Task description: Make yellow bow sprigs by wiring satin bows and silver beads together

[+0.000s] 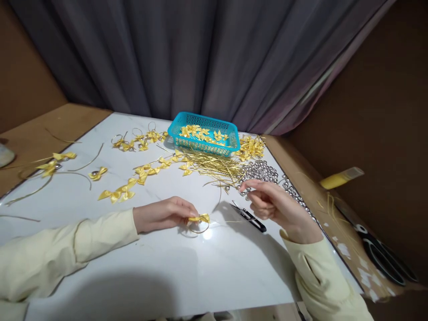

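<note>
My left hand rests on the white table, fingers pinched on a small yellow ribbon bow with a gold cord loop under it. My right hand hovers above the table to the right, fingertips pinched together near a pile of silver bells; whatever it holds is too small to make out. Black thread snips lie between my hands, just below the right one.
A blue basket of yellow bows stands at the back. Gold cords and loose yellow bows are spread in front of it and to the left. Black scissors and a yellow tube lie on the brown ledge at right.
</note>
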Tool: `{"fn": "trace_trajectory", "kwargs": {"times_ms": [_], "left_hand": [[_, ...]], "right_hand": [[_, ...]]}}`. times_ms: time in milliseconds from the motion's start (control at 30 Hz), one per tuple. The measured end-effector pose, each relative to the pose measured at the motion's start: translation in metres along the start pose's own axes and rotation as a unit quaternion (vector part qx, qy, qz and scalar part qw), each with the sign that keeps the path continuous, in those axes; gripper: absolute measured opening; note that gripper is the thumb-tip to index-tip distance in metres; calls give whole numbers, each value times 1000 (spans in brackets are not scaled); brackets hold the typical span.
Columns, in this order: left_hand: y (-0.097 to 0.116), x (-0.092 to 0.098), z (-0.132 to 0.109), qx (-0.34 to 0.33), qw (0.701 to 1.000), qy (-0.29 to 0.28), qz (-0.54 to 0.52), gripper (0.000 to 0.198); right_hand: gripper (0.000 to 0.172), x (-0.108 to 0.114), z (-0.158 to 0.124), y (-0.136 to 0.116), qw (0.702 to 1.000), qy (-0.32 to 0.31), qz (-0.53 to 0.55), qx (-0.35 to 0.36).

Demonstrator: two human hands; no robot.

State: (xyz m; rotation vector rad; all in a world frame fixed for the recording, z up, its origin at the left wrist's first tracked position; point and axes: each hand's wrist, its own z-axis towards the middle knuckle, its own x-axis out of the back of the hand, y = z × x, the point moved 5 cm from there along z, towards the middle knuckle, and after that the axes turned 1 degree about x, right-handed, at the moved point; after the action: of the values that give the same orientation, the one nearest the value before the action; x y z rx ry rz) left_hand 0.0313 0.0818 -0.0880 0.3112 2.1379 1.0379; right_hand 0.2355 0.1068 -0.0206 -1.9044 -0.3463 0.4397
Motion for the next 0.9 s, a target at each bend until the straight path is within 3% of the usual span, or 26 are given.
{"fn": "trace_trajectory", "kwargs": {"times_ms": [133,367,600,733,900], "left_hand": [[-1,4,4,-10,1000,-8,-16,19],[-1,7,4,-7,999,-17,-31,20],[-3,10,5,7,999,-14,-50,21],[-1,9,5,6,999,-9,-48,20],[1,5,5,-3,999,-8,-41,19]], "right_hand": [[15,20,-4,-10,998,30,56,10],[15,48,-16,-28,987,140,0,82],[10,70,-19,-31,980,170,0,102],[15,61,-12,-24,987,140,-16,79],[36,27,-2,-8,995,68,-79,6]]}}
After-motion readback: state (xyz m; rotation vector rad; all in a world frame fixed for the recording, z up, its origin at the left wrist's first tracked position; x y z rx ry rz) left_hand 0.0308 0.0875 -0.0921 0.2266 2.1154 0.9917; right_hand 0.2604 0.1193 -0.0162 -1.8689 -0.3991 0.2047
